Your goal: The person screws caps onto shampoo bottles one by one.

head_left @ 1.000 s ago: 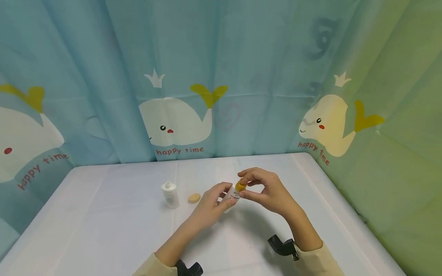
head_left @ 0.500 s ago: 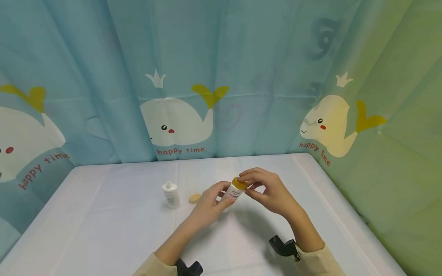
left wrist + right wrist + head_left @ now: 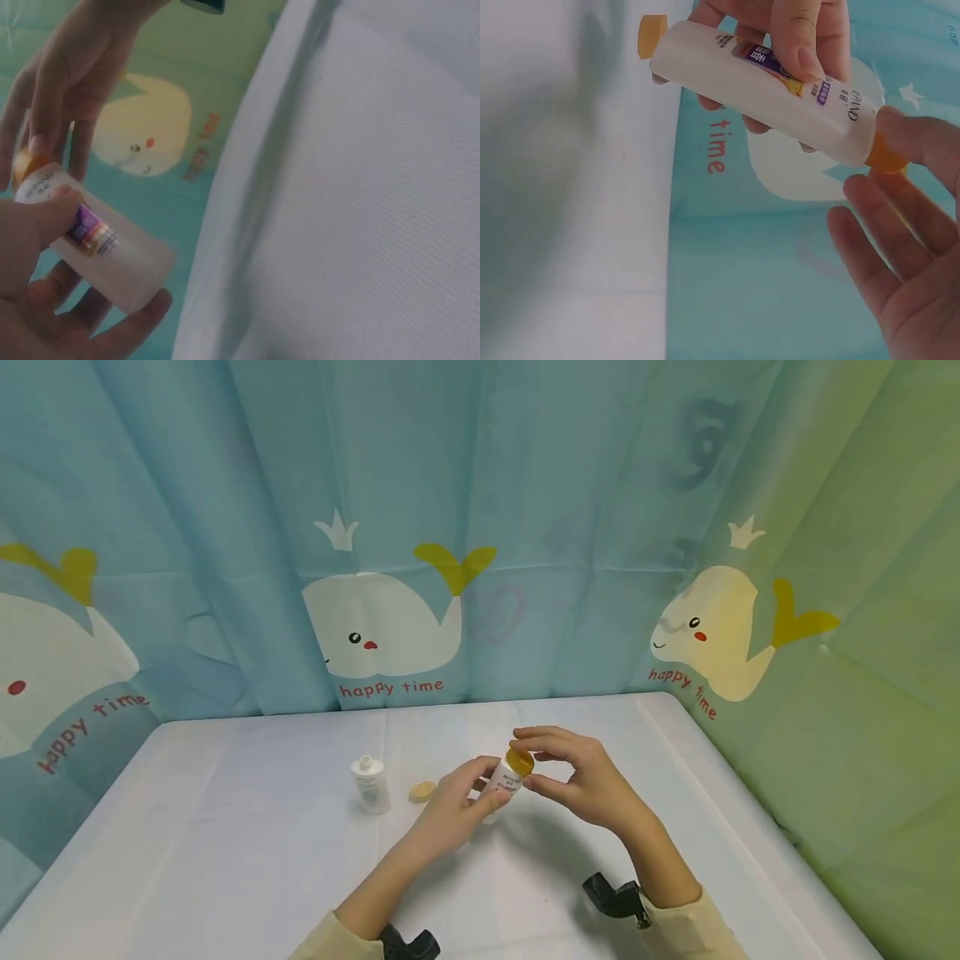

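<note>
My left hand (image 3: 453,810) grips a small white plastic bottle (image 3: 765,90) with a purple and orange label, tilted in the air above the table. An orange cap (image 3: 886,154) sits on the bottle's upper end. Thumb and forefinger of my right hand (image 3: 573,772) pinch this cap from its sides, while the other fingers stay stretched out. Left of the hands, a second white bottle (image 3: 371,787) stands upright with its bare neck showing. Between it and my left hand lies a loose yellow-orange cap (image 3: 422,792).
A white cloth covers the table (image 3: 247,843). Behind it and along the right side hangs a blue-green curtain (image 3: 570,610) with printed whales. Black camera mounts (image 3: 615,895) sit on both wrists near the beige sleeves.
My right fingers have shifted about the cap, which first showed less, then more. The held bottle has tipped slightly. The standing bottle and loose cap have stayed in place.
</note>
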Action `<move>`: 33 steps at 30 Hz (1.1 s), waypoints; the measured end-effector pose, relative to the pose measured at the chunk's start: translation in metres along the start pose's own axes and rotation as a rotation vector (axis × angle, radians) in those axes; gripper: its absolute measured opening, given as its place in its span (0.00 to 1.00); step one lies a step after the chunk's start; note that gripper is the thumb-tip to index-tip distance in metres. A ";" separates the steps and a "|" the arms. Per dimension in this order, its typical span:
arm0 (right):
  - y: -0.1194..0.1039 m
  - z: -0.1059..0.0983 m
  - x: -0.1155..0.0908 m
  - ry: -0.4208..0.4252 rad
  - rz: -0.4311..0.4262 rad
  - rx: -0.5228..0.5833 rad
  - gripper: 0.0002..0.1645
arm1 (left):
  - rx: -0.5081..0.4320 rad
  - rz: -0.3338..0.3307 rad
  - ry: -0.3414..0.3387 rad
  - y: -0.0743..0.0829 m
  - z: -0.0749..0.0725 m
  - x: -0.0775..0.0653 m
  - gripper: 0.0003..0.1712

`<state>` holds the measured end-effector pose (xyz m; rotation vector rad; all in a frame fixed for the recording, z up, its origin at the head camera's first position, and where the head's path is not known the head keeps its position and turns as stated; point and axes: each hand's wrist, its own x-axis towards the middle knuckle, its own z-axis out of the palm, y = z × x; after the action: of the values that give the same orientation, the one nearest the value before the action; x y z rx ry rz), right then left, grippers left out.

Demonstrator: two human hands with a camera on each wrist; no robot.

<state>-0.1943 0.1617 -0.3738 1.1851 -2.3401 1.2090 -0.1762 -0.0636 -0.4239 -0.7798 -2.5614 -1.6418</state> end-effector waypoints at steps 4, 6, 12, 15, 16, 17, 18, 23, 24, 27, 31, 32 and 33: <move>-0.002 0.001 0.000 -0.052 0.013 0.020 0.22 | 0.002 0.039 -0.052 0.000 0.001 0.000 0.24; -0.003 0.001 0.000 -0.068 0.008 0.030 0.20 | 0.006 0.064 -0.081 0.001 0.001 0.000 0.24; -0.002 0.003 0.001 -0.039 -0.040 0.016 0.14 | 0.003 0.093 -0.086 0.001 0.003 -0.001 0.24; -0.002 0.004 0.001 -0.020 -0.033 -0.003 0.13 | 0.002 0.091 -0.074 0.001 0.003 -0.001 0.23; -0.002 0.005 0.001 -0.016 -0.024 -0.008 0.14 | 0.004 0.089 -0.070 0.001 0.003 -0.001 0.23; -0.002 0.005 0.000 -0.013 -0.011 -0.012 0.15 | 0.009 0.083 -0.065 0.001 0.003 -0.001 0.22; -0.003 0.004 0.000 -0.010 0.002 -0.018 0.17 | 0.009 0.072 -0.063 0.001 0.003 -0.001 0.22; -0.003 0.002 -0.001 -0.018 0.024 -0.027 0.27 | 0.009 0.013 -0.044 0.004 0.000 -0.001 0.22; -0.003 0.001 -0.001 -0.024 0.019 -0.022 0.28 | 0.011 0.009 -0.042 0.005 -0.001 -0.001 0.22; -0.002 -0.002 -0.002 -0.048 -0.002 -0.005 0.27 | 0.022 0.014 -0.048 0.005 -0.003 -0.001 0.23; 0.000 -0.007 -0.004 -0.073 -0.014 0.019 0.22 | -0.003 0.031 -0.109 0.003 -0.005 0.000 0.25; 0.001 -0.008 -0.004 -0.075 -0.015 0.027 0.22 | -0.017 0.033 -0.131 0.002 -0.006 0.000 0.25; 0.001 -0.009 -0.004 -0.080 -0.013 0.038 0.21 | -0.029 0.035 -0.151 0.002 -0.007 0.000 0.25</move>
<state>-0.1934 0.1715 -0.3710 1.2813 -2.3724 1.2293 -0.1773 -0.0686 -0.4195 -0.9810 -2.6108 -1.6746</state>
